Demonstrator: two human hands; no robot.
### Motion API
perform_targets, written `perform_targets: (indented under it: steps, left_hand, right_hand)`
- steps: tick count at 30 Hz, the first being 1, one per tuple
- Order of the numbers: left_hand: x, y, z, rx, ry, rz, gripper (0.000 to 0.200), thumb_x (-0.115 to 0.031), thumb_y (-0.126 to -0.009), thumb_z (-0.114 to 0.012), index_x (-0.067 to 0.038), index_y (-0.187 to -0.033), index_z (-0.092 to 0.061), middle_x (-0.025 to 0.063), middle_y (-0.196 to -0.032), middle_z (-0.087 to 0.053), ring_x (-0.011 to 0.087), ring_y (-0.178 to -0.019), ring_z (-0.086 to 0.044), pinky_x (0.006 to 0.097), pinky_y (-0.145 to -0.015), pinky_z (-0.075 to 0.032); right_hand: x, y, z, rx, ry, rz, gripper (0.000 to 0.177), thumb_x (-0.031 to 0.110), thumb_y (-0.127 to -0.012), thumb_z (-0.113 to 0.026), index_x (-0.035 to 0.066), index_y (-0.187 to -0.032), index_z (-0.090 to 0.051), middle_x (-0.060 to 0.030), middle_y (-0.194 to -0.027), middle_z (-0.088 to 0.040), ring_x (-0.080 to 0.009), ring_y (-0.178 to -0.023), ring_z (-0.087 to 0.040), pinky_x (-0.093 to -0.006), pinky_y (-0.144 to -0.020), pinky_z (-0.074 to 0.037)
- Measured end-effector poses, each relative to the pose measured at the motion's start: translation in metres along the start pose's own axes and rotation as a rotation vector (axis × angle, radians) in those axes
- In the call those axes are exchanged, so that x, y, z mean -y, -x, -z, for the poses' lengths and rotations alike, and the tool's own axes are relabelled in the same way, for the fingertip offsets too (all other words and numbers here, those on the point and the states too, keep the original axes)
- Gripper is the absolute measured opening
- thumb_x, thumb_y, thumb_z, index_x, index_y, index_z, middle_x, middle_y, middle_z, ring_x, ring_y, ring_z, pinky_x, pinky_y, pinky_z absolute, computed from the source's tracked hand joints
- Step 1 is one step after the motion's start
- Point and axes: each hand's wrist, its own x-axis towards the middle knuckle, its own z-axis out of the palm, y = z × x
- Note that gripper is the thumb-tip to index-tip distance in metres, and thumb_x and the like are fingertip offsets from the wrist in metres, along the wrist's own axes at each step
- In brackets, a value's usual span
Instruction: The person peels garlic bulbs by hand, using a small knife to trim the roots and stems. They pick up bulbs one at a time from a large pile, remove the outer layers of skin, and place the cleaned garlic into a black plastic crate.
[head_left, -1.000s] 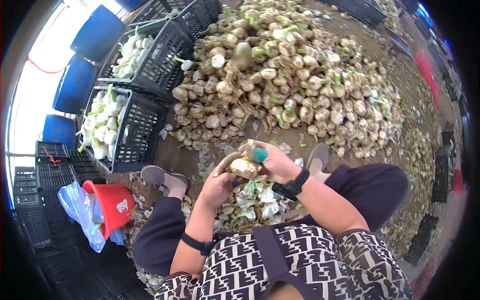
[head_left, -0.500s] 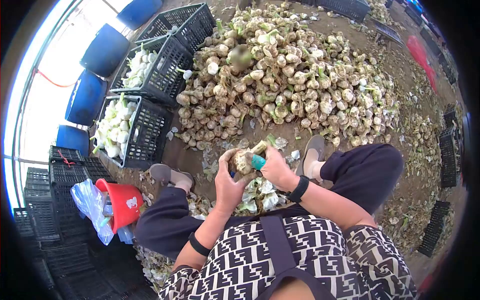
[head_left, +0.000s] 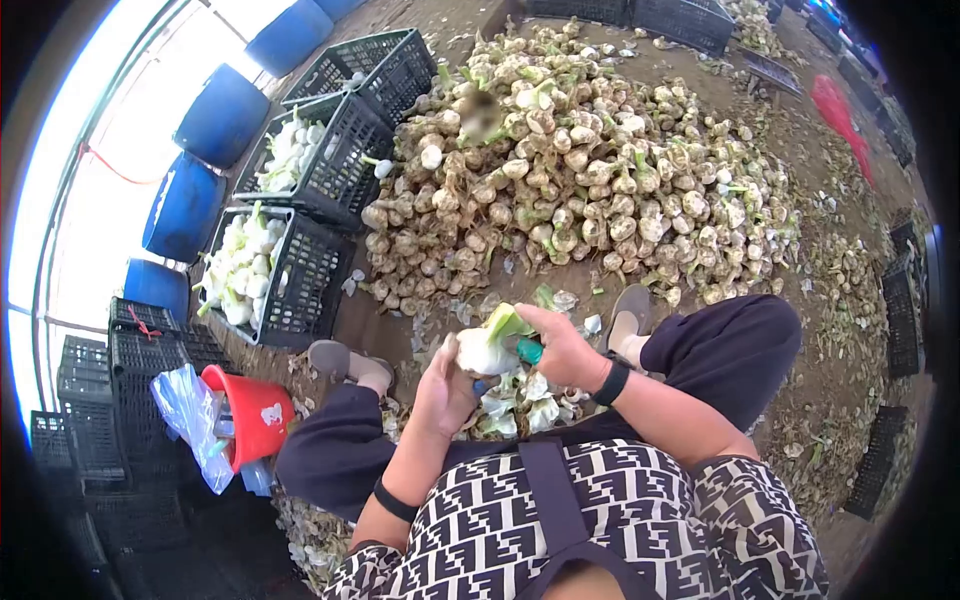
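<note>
A white garlic bulb (head_left: 482, 354) with a pale green stem is held between both hands over the ground in front of me. My left hand (head_left: 445, 392) curls around the bulb's left and lower side. My right hand (head_left: 565, 348) grips the stem end, thumb along the top, with a green wrap on one finger. A small blue patch shows by the left fingers. Below the hands lies a heap of peeled white and greenish garlic skins (head_left: 525, 400). Beyond my feet spreads a large pile of soil-stained garlic bulbs (head_left: 590, 170).
Black crates of white garlic (head_left: 300, 290) line the left of the pile, with blue barrels (head_left: 220, 115) behind them. A red bucket (head_left: 262, 425) with a plastic bag stands by my left leg, near stacked black crates (head_left: 85, 400). Loose skins litter the ground at right.
The bulb's surface went from brownish, dirty skin to clean white. Its stem now points up and shows green. Both hands have shifted slightly down, and the right has turned around the stem.
</note>
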Motion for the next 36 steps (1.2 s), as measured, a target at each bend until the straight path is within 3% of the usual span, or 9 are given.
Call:
perform_targets:
  steps: [1,8,16,21,24,26,29,32,36]
  left_hand:
    - [0.007,-0.010,0.025,0.055,-0.372,-0.101,0.031,-0.028,-0.091,-0.045,-0.007,-0.113,-0.050,0.0081,-0.115,-0.055,0.0253,-0.106,-0.050,0.0447,-0.092,-0.037]
    - [0.018,-0.005,-0.007,-0.016,-0.358,-0.321,0.048,-0.032,-0.085,-0.057,-0.001,-0.119,-0.044,0.0092,-0.114,-0.053,0.0202,-0.104,-0.052,0.0378,-0.090,-0.042]
    - [-0.004,0.010,-0.006,0.240,-0.155,-0.104,0.061,-0.009,-0.072,-0.065,0.003,-0.125,-0.039,0.0126,-0.117,-0.052,0.0247,-0.108,-0.053,0.0350,-0.090,-0.045]
    - [0.002,0.004,0.007,0.052,-0.146,-0.137,0.048,-0.011,-0.075,-0.061,-0.006,-0.119,-0.044,0.0126,-0.111,-0.054,0.0263,-0.096,-0.057,0.0362,-0.073,-0.051]
    - [-0.005,0.018,-0.004,0.148,-0.006,-0.064,0.043,-0.013,-0.076,-0.058,-0.007,-0.116,-0.044,0.0109,-0.110,-0.054,0.0230,-0.101,-0.055,0.0336,-0.086,-0.046]
    - [-0.008,0.014,0.002,0.179,-0.033,-0.102,0.041,-0.019,-0.080,-0.055,-0.010,-0.118,-0.044,0.0101,-0.112,-0.054,0.0230,-0.102,-0.054,0.0354,-0.084,-0.046]
    - [-0.004,0.005,0.017,-0.032,0.056,-0.167,0.037,-0.021,-0.085,-0.053,-0.011,-0.119,-0.043,0.0073,-0.114,-0.052,0.0226,-0.106,-0.051,0.0401,-0.088,-0.043]
    - [0.000,0.002,0.012,-0.027,-0.014,-0.198,0.036,-0.021,-0.087,-0.052,-0.011,-0.120,-0.043,0.0080,-0.116,-0.051,0.0222,-0.106,-0.051,0.0395,-0.090,-0.042]
    - [0.005,-0.003,0.010,-0.001,-0.020,-0.260,0.029,-0.018,-0.091,-0.046,-0.011,-0.119,-0.040,0.0087,-0.114,-0.050,0.0224,-0.104,-0.050,0.0398,-0.091,-0.041]
  right_hand:
    - [0.007,0.000,0.002,-0.026,0.050,0.013,0.034,-0.002,-0.075,-0.059,-0.002,-0.108,-0.052,-0.0190,-0.095,-0.058,-0.0327,-0.087,-0.057,-0.0313,-0.079,-0.045]
    - [0.006,-0.002,-0.006,-0.164,0.048,0.074,0.029,-0.005,-0.074,-0.057,-0.002,-0.103,-0.057,-0.0130,-0.091,-0.062,-0.0212,-0.083,-0.059,-0.0275,-0.075,-0.046]
    - [0.003,-0.017,0.008,-0.446,-0.866,-0.485,0.014,0.007,-0.084,-0.054,0.000,-0.092,-0.063,-0.0012,-0.082,-0.062,-0.0093,-0.067,-0.056,-0.0230,-0.060,-0.046]
    - [-0.043,-0.018,0.001,-0.342,0.451,-0.315,0.015,0.018,-0.079,-0.059,0.004,-0.084,-0.061,-0.0164,-0.081,-0.063,-0.0305,-0.066,-0.060,-0.0374,-0.059,-0.047]
    - [-0.068,-0.024,0.011,-0.343,0.883,-0.291,0.021,0.023,-0.078,-0.060,0.005,-0.087,-0.055,-0.0148,-0.082,-0.063,-0.0316,-0.071,-0.061,-0.0398,-0.062,-0.048]
    - [-0.064,-0.022,0.017,0.042,0.946,-0.547,0.035,0.023,-0.078,-0.062,0.004,-0.104,-0.048,-0.0138,-0.091,-0.062,-0.0334,-0.084,-0.060,-0.0421,-0.072,-0.048]
    - [-0.034,-0.014,-0.004,-0.026,0.522,0.084,0.053,0.022,-0.075,-0.067,0.004,-0.121,-0.046,-0.0153,-0.102,-0.060,-0.0322,-0.094,-0.057,-0.0370,-0.085,-0.045]
    - [0.012,-0.013,-0.019,-0.081,0.147,-0.026,0.039,0.019,-0.074,-0.067,0.003,-0.108,-0.056,-0.0138,-0.097,-0.061,-0.0298,-0.089,-0.058,-0.0348,-0.084,-0.044]
    - [0.013,-0.010,-0.031,-0.147,0.481,0.115,0.019,0.009,-0.071,-0.065,0.006,-0.090,-0.063,-0.0095,-0.080,-0.063,-0.0262,-0.077,-0.057,-0.0348,-0.071,-0.044]
